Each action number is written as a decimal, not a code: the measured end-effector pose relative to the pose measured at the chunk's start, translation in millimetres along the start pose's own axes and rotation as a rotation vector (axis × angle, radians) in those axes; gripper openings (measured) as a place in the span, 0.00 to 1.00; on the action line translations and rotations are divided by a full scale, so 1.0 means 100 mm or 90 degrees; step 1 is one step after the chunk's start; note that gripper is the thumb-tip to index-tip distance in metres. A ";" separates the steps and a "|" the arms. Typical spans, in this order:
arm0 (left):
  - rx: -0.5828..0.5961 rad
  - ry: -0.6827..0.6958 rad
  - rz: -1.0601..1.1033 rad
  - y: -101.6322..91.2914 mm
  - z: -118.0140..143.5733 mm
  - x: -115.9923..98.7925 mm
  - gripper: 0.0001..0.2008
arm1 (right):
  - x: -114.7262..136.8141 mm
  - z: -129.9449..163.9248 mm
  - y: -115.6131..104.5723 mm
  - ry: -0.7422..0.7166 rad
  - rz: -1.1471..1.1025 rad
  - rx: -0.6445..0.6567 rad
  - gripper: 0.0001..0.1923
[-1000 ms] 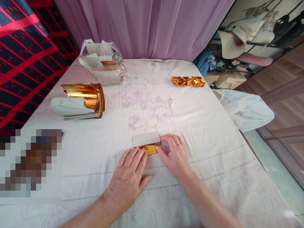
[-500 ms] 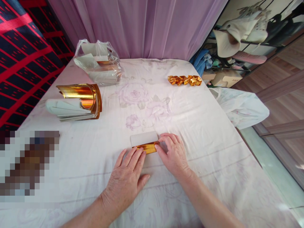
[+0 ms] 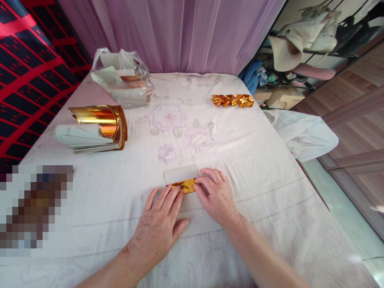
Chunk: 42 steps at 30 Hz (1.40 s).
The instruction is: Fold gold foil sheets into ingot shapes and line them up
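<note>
A small sheet of gold foil paper (image 3: 188,185) with a pale backing (image 3: 180,173) lies on the cloth, its near part folded into a gold strip. My left hand (image 3: 160,214) rests flat, fingertips pressing the strip's left part, thumb apart on the cloth. At the strip's right end, my right hand (image 3: 218,196) pinches the edge between thumb and forefinger, its other fingers bent above. The left fingers cover part of the fold.
A stack of curled gold paper (image 3: 99,132) stands at the left, below a clear bag (image 3: 123,78) of similar sheets. Folded gold pieces (image 3: 232,101) form a row at the back right. A white plastic bag (image 3: 306,134) hangs beyond the right table edge, near a cluttered rack (image 3: 303,52).
My right forefinger and thumb have shifted slightly left along the strip's end, and the gold strip looks flatter. My left hand keeps nearly the same place.
</note>
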<state>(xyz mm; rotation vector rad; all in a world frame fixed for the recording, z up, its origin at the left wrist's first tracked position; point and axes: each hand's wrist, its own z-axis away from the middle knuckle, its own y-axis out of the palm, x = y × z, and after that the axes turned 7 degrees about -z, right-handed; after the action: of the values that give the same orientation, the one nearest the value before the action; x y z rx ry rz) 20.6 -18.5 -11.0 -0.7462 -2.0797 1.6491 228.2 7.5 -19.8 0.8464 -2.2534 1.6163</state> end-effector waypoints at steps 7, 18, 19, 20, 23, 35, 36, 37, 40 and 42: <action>-0.012 -0.001 -0.007 -0.01 -0.01 -0.01 0.24 | 0.07 -0.01 0.01 0.032 0.041 0.022 0.08; -0.008 0.009 -0.016 -0.04 -0.03 0.00 0.23 | -0.01 0.00 -0.03 0.046 -0.016 0.048 0.05; -0.008 0.010 -0.018 -0.04 -0.03 0.00 0.23 | -0.03 -0.01 -0.04 0.046 -0.027 0.052 0.05; -0.010 0.012 -0.020 -0.04 -0.03 0.00 0.23 | -0.05 -0.01 -0.05 0.044 -0.038 0.057 0.05; -0.011 0.011 -0.015 -0.04 -0.03 0.00 0.23 | -0.12 -0.01 -0.07 0.029 -0.071 0.068 0.07; -0.002 -0.016 0.018 0.00 -0.02 -0.01 0.24 | -0.15 -0.01 -0.11 -0.047 -0.137 -0.016 0.09; -0.002 -0.014 0.016 0.01 -0.02 -0.01 0.24 | -0.13 -0.02 -0.12 -0.060 -0.143 -0.046 0.09; -0.002 -0.013 0.015 0.01 -0.02 -0.01 0.24 | -0.09 -0.02 -0.13 -0.073 -0.147 -0.072 0.10; -0.002 -0.012 0.015 0.02 -0.01 0.00 0.24 | 0.01 -0.03 -0.13 -0.120 -0.166 -0.081 0.14; 0.000 -0.013 0.015 0.02 -0.01 0.00 0.25 | 0.05 -0.04 -0.10 -0.162 -0.180 -0.028 0.16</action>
<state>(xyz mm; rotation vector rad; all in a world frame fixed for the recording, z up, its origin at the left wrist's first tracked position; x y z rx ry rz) 21.5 -17.5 -12.7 -0.7597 -2.0936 1.6758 229.5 7.0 -8.0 1.3561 -2.1924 1.3932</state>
